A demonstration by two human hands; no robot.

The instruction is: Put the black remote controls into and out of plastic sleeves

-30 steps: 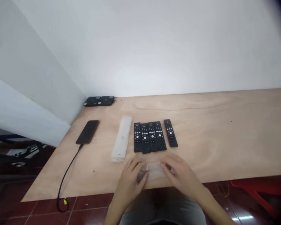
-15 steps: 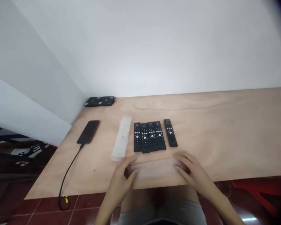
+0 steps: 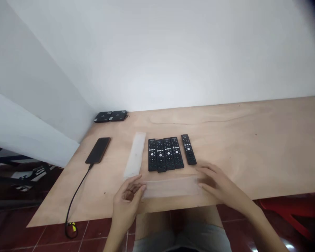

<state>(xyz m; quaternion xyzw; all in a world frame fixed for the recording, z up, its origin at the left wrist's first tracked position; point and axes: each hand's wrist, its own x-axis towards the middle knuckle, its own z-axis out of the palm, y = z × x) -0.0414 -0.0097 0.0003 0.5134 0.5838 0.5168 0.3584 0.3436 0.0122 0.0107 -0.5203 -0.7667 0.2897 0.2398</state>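
Bag (image 3: 170, 187) of cloudy plastic in front of the remotes (image 3: 168, 155), likely light, limp and slippery, best pinched by its short ends: left hand (image 3: 126, 201) curled at one, its grip impossible to tell, right hand (image 3: 220, 185) spread beside the other.

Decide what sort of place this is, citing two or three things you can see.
Probably a simple indoor workspace, though a room at home cannot be ruled out: a wooden tabletop against a white wall, with five black remotes and two translucent strips.
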